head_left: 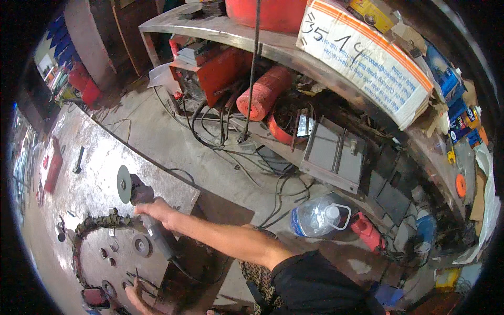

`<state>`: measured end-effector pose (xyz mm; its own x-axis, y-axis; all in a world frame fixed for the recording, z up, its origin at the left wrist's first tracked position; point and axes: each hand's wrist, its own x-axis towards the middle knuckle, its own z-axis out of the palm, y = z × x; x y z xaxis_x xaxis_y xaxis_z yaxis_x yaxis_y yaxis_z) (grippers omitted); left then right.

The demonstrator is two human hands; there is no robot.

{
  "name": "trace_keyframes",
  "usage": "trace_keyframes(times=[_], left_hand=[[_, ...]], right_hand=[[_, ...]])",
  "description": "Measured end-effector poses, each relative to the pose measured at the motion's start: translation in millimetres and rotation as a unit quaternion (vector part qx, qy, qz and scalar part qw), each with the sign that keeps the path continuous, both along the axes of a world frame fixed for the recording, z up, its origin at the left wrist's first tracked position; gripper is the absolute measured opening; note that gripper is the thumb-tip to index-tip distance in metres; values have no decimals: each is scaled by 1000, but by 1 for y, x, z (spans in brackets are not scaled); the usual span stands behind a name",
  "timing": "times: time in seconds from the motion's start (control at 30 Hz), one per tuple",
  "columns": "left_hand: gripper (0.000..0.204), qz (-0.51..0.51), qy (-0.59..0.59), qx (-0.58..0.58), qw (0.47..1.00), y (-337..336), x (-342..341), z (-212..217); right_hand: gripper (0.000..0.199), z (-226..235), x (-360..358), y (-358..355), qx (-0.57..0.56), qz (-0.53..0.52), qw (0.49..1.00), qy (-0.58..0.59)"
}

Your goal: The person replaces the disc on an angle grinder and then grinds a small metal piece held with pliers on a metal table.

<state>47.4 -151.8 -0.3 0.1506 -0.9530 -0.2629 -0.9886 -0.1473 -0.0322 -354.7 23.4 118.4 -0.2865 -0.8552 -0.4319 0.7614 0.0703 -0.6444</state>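
My right hand is closed round the body of an angle grinder, which has a pale green disc at its far end. The grinder is held above the metal table, its cable trailing from the rear. Near the lower left, my left hand reaches over the tabletop with its visible fingers apart. Beside those fingers lies a thin dark tool with two long arms; whether they touch it is unclear. A grey grinding disc and several small dark metal pieces rest nearby.
A dark, rough curved strip lies on the metal table. A red box stands at its far left. Cables cross the floor. To the right are a clear water jug, a red tool and a cluttered shelf.
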Motion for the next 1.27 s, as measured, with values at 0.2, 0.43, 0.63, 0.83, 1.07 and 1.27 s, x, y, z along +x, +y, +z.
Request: trace_keyframes(times=[0.2, 0.43, 0.63, 0.83, 1.07, 1.27], left_hand=[[53, -184, 407, 73, 892, 83, -132, 213], [27, -639, 350, 108, 676, 272, -416, 310], [19, -821, 342, -82, 450, 339, -603, 229], [26, -866, 329, -125, 355, 351, -683, 194], [28, -831, 308, -91, 454, 361, -736, 110], [26, -834, 266, -43, 481, 338, -741, 80]], right_hand=[[39, -32, -1, 15, 75, -34, 985, 153], [35, -31, -31, 69, 31, 30, 989, 142], [41, -36, -47, 77, 38, -9, 988, 148], [46, -24, -40, 76, 99, -76, 951, 283], [39, -36, -55, 98, -18, -108, 759, 642], [53, -50, -32, 69, -250, -31, 965, 76]])
